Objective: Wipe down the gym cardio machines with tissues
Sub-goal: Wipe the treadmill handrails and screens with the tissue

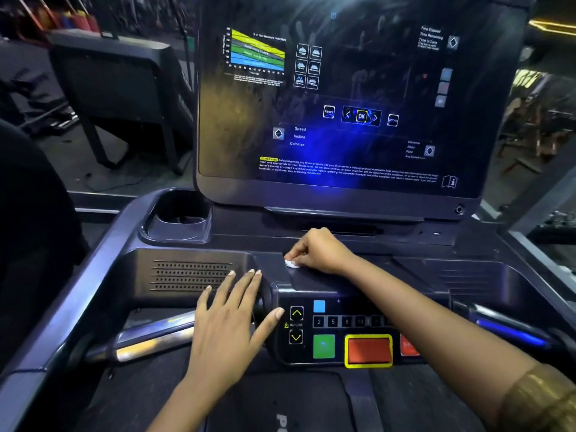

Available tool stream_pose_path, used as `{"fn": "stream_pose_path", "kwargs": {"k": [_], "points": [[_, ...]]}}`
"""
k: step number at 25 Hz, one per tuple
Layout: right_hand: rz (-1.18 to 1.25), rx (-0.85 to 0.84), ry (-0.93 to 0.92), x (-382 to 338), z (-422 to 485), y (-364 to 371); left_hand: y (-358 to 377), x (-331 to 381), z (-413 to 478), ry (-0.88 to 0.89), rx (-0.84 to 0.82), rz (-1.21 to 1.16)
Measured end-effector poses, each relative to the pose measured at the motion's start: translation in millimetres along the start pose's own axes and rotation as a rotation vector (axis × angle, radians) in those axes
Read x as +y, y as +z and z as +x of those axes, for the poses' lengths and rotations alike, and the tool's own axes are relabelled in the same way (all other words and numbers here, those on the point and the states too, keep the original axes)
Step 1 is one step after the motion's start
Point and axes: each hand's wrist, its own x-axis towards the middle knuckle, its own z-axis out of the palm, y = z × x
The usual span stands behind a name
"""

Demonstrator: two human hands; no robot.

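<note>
— Head view: where is the tissue (292, 264)?
— A small white wad, pinched in the right hand's (314, 251) curled fingers against the treadmill console (311, 282), just above the button panel (343, 335).
— And the left hand (230, 322)?
— Spread flat, fingers straight, holding nothing, at the speaker grille (187, 275).

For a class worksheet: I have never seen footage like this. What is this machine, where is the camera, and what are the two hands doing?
This picture comes from a camera worn on the person's head, looking down at their hands. The machine is a treadmill console: a dark display, a cup holder, and buttons such as the red button. The right hand pinches a white tissue against the console's flat top. The left hand is open, fingers spread, by the speaker grille, holding nothing.
</note>
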Motion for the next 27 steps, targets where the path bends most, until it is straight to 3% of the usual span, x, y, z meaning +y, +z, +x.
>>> {"fn": "stream_pose_path", "kwargs": {"k": [7,11,14,17,23,27], "points": [[0.083,-0.072,-0.193,12.0,-72.5,-39.0,0.0,-0.6,1.2,0.005,-0.015,-0.011],[0.015,0.12,0.114,67.9,-59.6,-57.3,0.5,-1.5,0.6,0.003,-0.026,-0.016],[-0.16,0.054,0.229,89.6,-44.1,-43.9,0.2,-1.4,0.0,0.004,-0.009,-0.014],[-0.221,0.025,0.195,79.0,-43.8,-32.9,-0.5,-1.9,1.7,0.017,-0.014,-0.019],[-0.089,0.055,0.021,34.5,-89.2,-35.9,-2.3,-0.3,-0.4,0.02,-0.025,-0.061],[0.105,0.289,0.008,7.0,-120.3,-40.1,-4.6,-2.9,2.1,0.053,-0.046,-0.11]]}}
